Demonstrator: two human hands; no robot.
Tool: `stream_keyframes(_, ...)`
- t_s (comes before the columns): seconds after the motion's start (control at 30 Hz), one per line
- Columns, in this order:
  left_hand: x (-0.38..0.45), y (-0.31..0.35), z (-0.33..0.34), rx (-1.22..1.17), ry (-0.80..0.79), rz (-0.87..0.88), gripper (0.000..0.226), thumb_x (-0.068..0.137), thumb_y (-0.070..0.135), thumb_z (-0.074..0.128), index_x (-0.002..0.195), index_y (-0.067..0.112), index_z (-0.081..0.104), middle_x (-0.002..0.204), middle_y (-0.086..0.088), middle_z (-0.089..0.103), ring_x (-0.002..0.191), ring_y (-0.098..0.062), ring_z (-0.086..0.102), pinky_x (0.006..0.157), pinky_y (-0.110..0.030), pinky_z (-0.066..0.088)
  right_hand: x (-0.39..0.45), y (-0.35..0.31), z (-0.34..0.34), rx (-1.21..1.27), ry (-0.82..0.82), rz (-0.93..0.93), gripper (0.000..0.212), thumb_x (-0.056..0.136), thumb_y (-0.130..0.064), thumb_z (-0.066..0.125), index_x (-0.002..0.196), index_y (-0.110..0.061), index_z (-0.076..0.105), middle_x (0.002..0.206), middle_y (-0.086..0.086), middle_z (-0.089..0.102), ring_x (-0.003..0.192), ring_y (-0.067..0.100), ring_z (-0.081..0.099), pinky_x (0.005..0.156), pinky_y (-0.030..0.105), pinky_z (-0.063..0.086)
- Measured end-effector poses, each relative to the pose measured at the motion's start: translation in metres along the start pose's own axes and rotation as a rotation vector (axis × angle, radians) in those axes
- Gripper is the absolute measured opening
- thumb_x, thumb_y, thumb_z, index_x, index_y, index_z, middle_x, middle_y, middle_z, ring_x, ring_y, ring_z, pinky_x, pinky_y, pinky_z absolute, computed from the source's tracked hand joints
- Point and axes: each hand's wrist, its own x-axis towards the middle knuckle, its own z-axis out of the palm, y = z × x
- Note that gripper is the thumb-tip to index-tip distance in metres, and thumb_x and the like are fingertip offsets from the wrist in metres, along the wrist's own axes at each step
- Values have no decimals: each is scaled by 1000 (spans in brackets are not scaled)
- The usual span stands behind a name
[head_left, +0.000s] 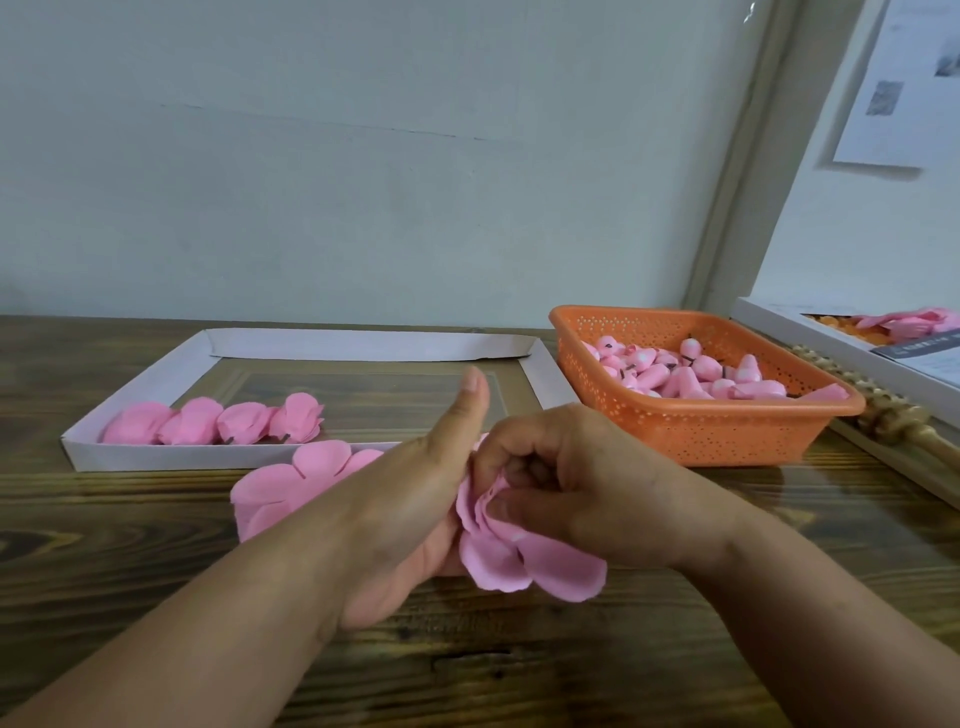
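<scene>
Two bare forearms are filling the lower part of the view and meeting over the wooden table (130, 571). The right hand (582, 483) is doing the gripping: its fingers (519, 506) are curling in and pinching the gathered top of a pink petal bundle (519, 561). The left hand (410, 499) is pressing against the bundle's left side with its thumb (470, 400) sticking straight up, clear of the petals. Its other fingers are hidden under the bundle, so whether they are closing round it cannot be told. From the pinch, the bundle is fanning down and toward the camera, and its long axis is running from the right fingertips out to the free petal edges below them. A loose petal sheet (280, 488) is lying flat on the table just left of the grip, partly behind the left wrist, so the left hand is the nearer one to it. Beyond the grip and to its left, a white tray (150, 379) is holding four finished flowers (218, 421) in a row along its near wall. Beyond and to the right, well apart from the pinch, an orange basket (701, 436) is holding pink buds (696, 371). Judging by this, the petals are being shaped around a centre, and the tray is lying across from the left hand.
</scene>
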Motion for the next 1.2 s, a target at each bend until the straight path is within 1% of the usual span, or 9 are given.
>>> stream_keyframes(0.13, -1, 2, -1, 15, -27, -18, 90, 83, 73, 14, 110, 5, 66, 112, -18, 69, 113, -27, 63, 102, -39, 47, -1, 3, 3, 35, 72, 44, 18, 82, -1, 64, 89, -15, 56, 64, 2, 54, 53, 11, 46, 51, 22, 38)
stream_keyframes(0.27, -2, 3, 3, 53, 2, -2, 83, 80, 75, 14, 113, 18, 65, 115, -13, 69, 116, -26, 61, 104, -44, 44, -2, 3, 2, 23, 98, 80, 25, 81, -4, 66, 97, -19, 55, 59, -3, 50, 52, 4, 43, 51, 16, 36)
stream_keyframes(0.4, -2, 5, 6, 56, 7, 20, 76, 77, 76, 17, 107, 28, 68, 117, -11, 68, 117, -26, 61, 107, -50, 40, -3, 1, 1, 1, 82, 98, 26, 82, -4, 66, 103, -17, 59, 56, -4, 48, 49, 2, 42, 49, 15, 34)
stream_keyframes(0.57, -4, 7, 8, 96, -11, 16, 75, 82, 71, 15, 101, 24, 69, 112, -3, 71, 112, -14, 63, 105, -37, 40, -3, -1, 2, -21, 36, 119, 12, 83, -7, 65, 93, -13, 64, 59, 4, 53, 50, 7, 43, 49, 22, 36)
stream_keyframes(0.7, -5, 6, 3, -1, 88, -7, 74, 90, 64, 18, 117, 11, 62, 109, -15, 71, 102, -26, 67, 89, -37, 54, -9, 5, -3, 196, 131, 118, 8, 81, 2, 66, 83, -5, 62, 61, 15, 57, 50, 14, 48, 46, 23, 38)
stream_keyframes(0.8, -8, 2, -1, -64, 182, 5, 47, 101, 35, 34, 120, -1, 57, 101, -24, 71, 89, -32, 68, 75, -36, 54, -13, 12, -5, 363, 215, 122, 11, 80, 3, 67, 80, -6, 62, 62, 11, 56, 51, 16, 47, 45, 22, 37)
stream_keyframes(0.97, -8, -10, -4, -39, 273, 12, 22, 91, 3, 55, 110, -8, 60, 104, -25, 70, 97, -39, 66, 87, -45, 50, -11, 14, 0, 489, 208, 101, 13, 81, 7, 64, 80, -6, 62, 62, 9, 58, 50, 14, 47, 44, 19, 37)
stream_keyframes(1.07, -8, -15, -7, -62, 299, 14, 25, 86, 3, 61, 110, -3, 64, 106, -23, 70, 111, -42, 60, 104, -54, 38, -9, 12, 3, 532, 221, 83, 6, 82, 7, 62, 82, 1, 61, 63, 12, 59, 49, 16, 48, 43, 21, 38)
stream_keyframes(1.2, -8, -18, -11, -96, 285, 34, 38, 72, 17, 68, 106, 0, 69, 111, -22, 69, 114, -39, 59, 105, -50, 39, -7, 14, 10, 576, 259, 66, 7, 82, 5, 61, 80, -2, 59, 56, 8, 58, 44, 17, 50, 44, 22, 43)
